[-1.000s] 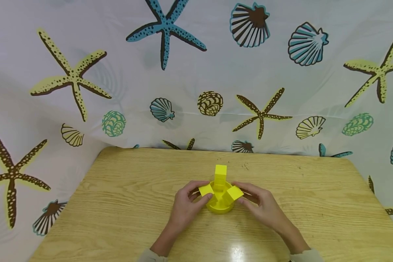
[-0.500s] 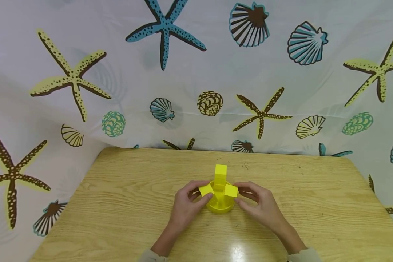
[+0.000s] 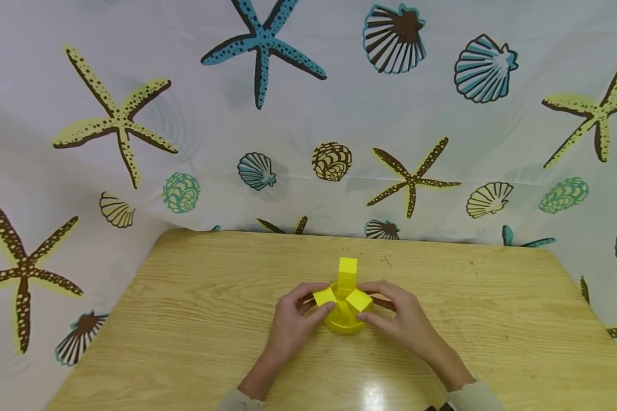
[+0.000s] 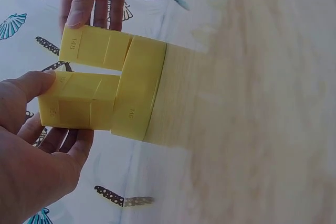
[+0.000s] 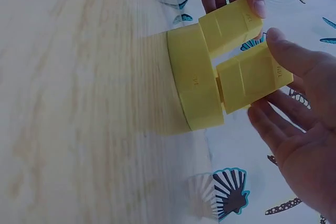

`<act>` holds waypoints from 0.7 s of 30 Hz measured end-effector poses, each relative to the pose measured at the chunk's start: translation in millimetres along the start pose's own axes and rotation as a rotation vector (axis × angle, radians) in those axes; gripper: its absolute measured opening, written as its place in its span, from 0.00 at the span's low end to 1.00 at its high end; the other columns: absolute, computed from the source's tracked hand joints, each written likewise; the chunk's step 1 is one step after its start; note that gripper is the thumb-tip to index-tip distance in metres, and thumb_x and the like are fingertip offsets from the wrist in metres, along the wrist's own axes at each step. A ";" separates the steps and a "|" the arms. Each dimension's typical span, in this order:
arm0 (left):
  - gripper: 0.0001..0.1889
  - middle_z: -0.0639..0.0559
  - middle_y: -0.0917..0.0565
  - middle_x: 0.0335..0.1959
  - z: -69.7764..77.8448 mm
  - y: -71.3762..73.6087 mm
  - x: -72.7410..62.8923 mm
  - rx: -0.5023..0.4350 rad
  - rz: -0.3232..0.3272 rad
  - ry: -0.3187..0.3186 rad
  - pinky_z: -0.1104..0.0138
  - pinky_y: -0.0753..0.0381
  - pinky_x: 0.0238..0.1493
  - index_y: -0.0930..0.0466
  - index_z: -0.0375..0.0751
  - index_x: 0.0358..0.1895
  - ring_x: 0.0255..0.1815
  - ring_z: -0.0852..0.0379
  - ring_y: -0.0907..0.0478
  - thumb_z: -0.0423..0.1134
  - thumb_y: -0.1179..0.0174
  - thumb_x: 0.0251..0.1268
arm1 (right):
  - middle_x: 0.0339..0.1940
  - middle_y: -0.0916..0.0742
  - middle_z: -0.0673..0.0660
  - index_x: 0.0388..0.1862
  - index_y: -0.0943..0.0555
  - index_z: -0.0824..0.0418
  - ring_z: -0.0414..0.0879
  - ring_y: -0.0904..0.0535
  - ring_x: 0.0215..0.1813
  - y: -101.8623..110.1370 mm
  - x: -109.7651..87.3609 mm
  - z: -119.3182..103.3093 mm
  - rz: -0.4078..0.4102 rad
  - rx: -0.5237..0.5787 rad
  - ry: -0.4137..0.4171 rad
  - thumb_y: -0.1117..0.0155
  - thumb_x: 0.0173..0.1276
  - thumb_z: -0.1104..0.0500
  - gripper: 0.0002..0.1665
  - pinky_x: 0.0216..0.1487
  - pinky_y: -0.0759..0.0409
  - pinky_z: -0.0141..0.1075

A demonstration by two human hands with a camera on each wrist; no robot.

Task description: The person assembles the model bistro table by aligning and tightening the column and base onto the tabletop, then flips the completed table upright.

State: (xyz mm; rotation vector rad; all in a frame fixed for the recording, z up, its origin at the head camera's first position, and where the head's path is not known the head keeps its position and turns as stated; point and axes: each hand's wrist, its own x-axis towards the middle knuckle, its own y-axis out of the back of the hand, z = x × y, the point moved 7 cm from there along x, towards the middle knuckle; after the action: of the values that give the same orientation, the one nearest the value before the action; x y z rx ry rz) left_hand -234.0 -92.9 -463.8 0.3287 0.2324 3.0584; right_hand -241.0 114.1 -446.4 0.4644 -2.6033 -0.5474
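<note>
A round yellow base (image 3: pixel 344 328) stands on the wooden table and bears three upright square-topped yellow blocks. My left hand (image 3: pixel 290 322) pinches the left block (image 3: pixel 324 297) between thumb and fingers near its top. Across from it, my right hand (image 3: pixel 403 319) holds the right block (image 3: pixel 359 299) by its upper end, thumb on the near side. Neither hand touches the back block (image 3: pixel 347 274), the tallest-looking in the head view. Small raised numbers mark the blocks and the base (image 4: pixel 137 87) in the left wrist view. In the right wrist view a narrow gap shows between the right block (image 5: pixel 254 77) and the base.
The wooden table (image 3: pixel 211 314) stretches around the base on all sides. Behind it and at both sides hangs a white cloth (image 3: pixel 308 114) printed with starfish and shells.
My right hand has moved slightly left, and the right block has shifted inward and turned in its grip. The left hand keeps its hold on the left block.
</note>
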 end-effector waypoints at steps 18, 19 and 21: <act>0.19 0.45 0.17 0.57 -2.5 -0.1 0.6 -0.009 -0.002 0.003 0.62 0.19 0.62 0.16 0.35 0.58 0.61 0.46 0.19 0.34 0.28 0.65 | 0.56 0.15 0.54 0.61 0.20 0.59 0.52 0.17 0.57 3.5 -0.8 8.6 0.038 0.067 -0.024 0.25 0.65 0.67 0.26 0.56 0.15 0.44; 0.19 0.45 0.17 0.57 -2.6 0.0 0.6 -0.007 -0.002 0.002 0.62 0.19 0.62 0.16 0.35 0.58 0.61 0.46 0.19 0.34 0.28 0.65 | 0.56 0.15 0.53 0.61 0.20 0.59 0.51 0.17 0.56 3.2 -0.3 8.6 0.043 0.057 -0.021 0.24 0.64 0.67 0.27 0.55 0.15 0.44; 0.19 0.45 0.17 0.57 -2.8 0.2 0.7 -0.007 -0.001 -0.001 0.61 0.19 0.62 0.16 0.35 0.57 0.60 0.46 0.19 0.34 0.28 0.65 | 0.56 0.15 0.53 0.63 0.20 0.60 0.51 0.17 0.54 2.4 0.8 8.3 0.048 0.032 -0.011 0.24 0.63 0.67 0.29 0.54 0.14 0.44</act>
State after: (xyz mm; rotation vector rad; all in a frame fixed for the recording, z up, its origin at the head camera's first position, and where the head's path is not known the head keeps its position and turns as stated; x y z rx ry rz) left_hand -235.2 -93.5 -466.3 0.3299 0.2220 3.0568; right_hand -246.2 118.4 -451.9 0.4096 -2.6300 -0.4945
